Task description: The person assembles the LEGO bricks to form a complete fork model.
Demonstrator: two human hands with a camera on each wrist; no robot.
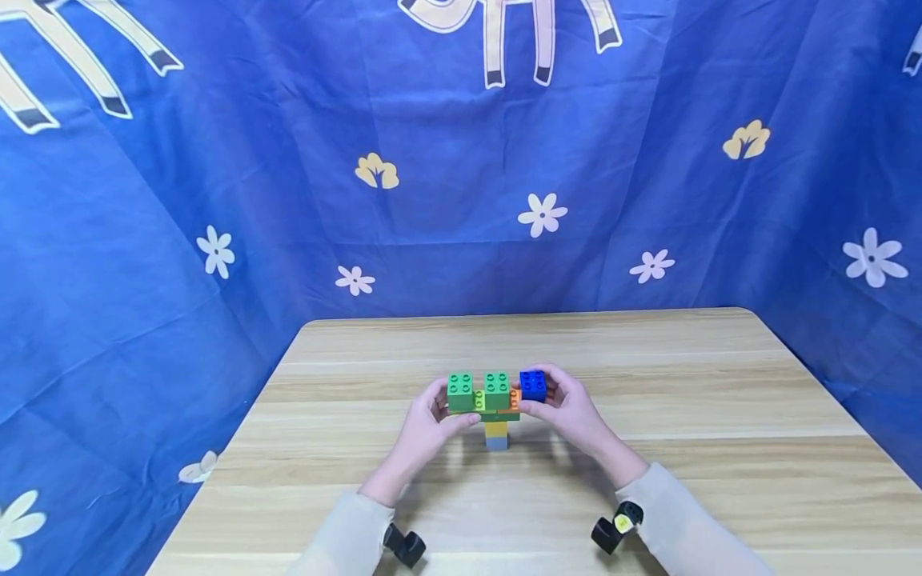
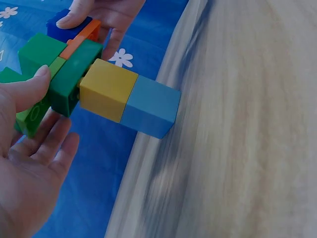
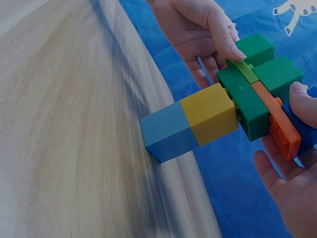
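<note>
A T-shaped toy brick tower stands upright at the middle of the table. Its stem is a light blue brick (image 1: 497, 443) under a yellow brick (image 2: 109, 89). Above them lies a long dark green brick (image 2: 74, 77), topped by a lime plate (image 3: 243, 71) and an orange plate (image 3: 275, 119). Two green bricks (image 1: 459, 392) sit on top. My left hand (image 1: 426, 428) holds the tower's left end, thumb in front. With thumb and fingers my right hand (image 1: 576, 412) pinches a dark blue brick (image 1: 533, 386) at the orange plate's right end; whether it is fully seated I cannot tell.
The wooden table (image 1: 346, 360) has a blue patterned cloth (image 1: 446, 264) hanging behind it and at its sides. Both wrists wear small black cameras (image 1: 406, 547) over light sleeves (image 1: 691, 520).
</note>
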